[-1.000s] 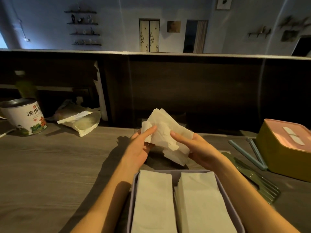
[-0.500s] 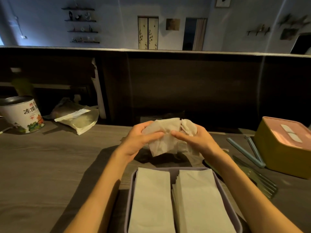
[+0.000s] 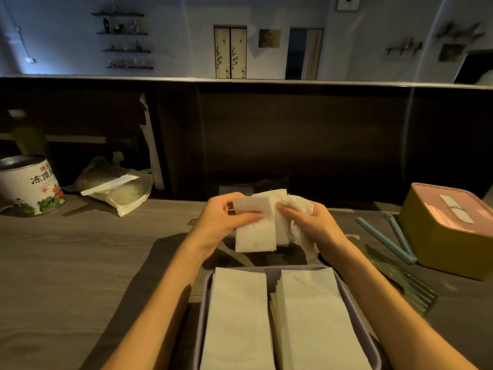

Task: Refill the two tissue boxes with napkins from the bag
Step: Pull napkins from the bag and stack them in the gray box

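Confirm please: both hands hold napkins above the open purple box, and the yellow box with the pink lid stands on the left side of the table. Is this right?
Not quite. The yellow box stands on the right side of the table, as the head view shows. The rest holds: the left hand and right hand hold napkins above the open purple box.

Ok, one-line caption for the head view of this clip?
Both hands, left hand and right hand, hold folded napkins above an open lavender tissue box.
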### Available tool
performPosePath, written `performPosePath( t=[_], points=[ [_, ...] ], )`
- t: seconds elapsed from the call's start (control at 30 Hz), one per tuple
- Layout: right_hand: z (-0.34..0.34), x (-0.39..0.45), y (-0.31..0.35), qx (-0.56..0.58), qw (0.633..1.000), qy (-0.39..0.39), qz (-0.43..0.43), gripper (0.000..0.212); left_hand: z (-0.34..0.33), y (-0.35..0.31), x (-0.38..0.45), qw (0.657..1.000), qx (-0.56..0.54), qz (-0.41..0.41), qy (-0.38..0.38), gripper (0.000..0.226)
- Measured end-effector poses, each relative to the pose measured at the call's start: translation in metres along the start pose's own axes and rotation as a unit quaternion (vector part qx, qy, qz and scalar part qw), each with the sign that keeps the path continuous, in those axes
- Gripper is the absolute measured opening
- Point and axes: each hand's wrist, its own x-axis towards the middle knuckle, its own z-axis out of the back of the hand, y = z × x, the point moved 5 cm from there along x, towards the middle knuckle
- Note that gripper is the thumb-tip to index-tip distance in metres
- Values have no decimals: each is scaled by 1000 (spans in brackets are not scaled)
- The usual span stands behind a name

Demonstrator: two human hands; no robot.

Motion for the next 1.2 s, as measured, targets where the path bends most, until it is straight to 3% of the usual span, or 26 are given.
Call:
performPosePath(
  t=[0.1,0.2,0.3,0.47,0.57,0.77,0.9,0.97,1.03,1.07,1.1,1.2],
  points=[
    [-9,-1,0,3,999,38,-9,17,-8,2,2,998,60,-10,-20,34],
    [-12,-2,2,33,997,64,-16,26,-7,6,2,992,89,-7,-84,49],
    [-16,-4,6,42,995,87,-8,31,-5,11,1,992,35,36,-119,70],
    [-15,-3,6,27,995,93,-23,36,-8,16,2,990,-59,75,-105,63],
    [-10,-3,6,26,998,58,-17,32,-8,17,1,982,-128,87,-112,70],
    [-3,0,1,25,999,-20,-12,26,-12,13,-2,986,-129,73,-82,45],
    [8,1,-1,60,995,-83,-18,7,-7,15,-5,961,-233,102,-107,68],
    [10,2,3,66,993,-97,-17,7,-10,13,-8,933,-322,124,-97,61],
    [11,3,6,76,992,-95,-25,5,-10,12,-11,913,-371,146,-83,33],
    [10,3,7,83,992,-89,-31,7,-15,8,-15,884,-425,180,-67,23],
    [9,4,8,91,992,-81,-41,11,-20,2,-19,873,-446,190,-53,34],
    [7,5,15,108,992,-38,-55,16,-17,10,-26,928,-331,150,-81,24]
  ],
)
